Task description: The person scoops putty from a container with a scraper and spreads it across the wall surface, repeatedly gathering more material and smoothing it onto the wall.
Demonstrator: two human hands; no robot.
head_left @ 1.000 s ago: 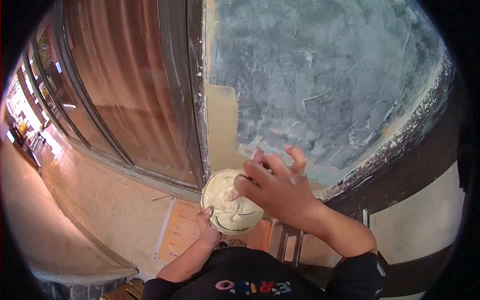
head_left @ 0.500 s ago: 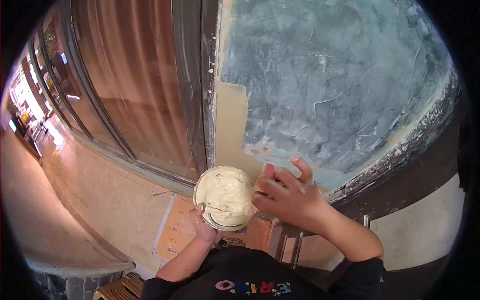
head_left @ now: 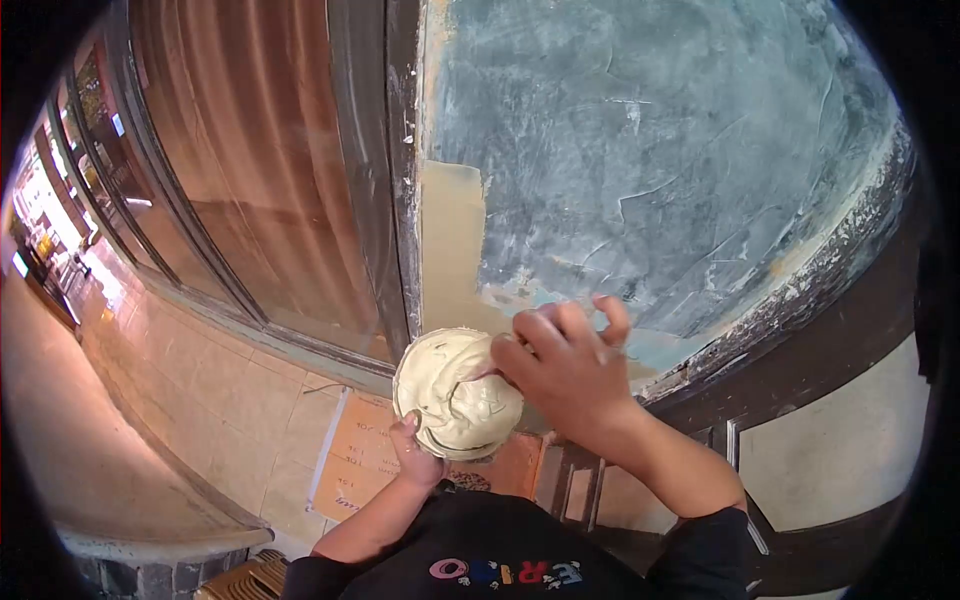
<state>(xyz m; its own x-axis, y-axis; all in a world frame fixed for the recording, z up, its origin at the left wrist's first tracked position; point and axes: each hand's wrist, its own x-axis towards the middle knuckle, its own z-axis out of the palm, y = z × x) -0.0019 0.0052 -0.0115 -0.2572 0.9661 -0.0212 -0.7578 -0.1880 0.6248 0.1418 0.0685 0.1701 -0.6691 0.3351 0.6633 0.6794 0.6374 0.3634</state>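
Observation:
A round tub (head_left: 402,372) full of cream-coloured paste (head_left: 460,395) is in my left hand (head_left: 418,458). My left thumb hooks over its near-left rim, and the other fingers are hidden underneath. Over the tub's right edge is my right hand (head_left: 570,365), with fingers curled and one finger raised. What it grips, if anything, is hidden behind the fingers; a thin shape (head_left: 484,374) by the fingertips meets the paste, whose surface is swirled and folded there. Beyond both hands is a blue-grey wall panel (head_left: 640,150) with a smooth beige coated strip (head_left: 452,225) along its left side.
A dark frame (head_left: 375,170) and a curtained window (head_left: 240,150) stand left of the panel. An orange sheet with handwriting (head_left: 355,460) lies on the tiled floor (head_left: 230,400). Dark woodwork with a pale panel (head_left: 845,440) is at the right.
My right hand has shifted slightly left, over the tub, and the paste is now pushed into deeper folds. The tub has moved a little right. The view has turned slightly.

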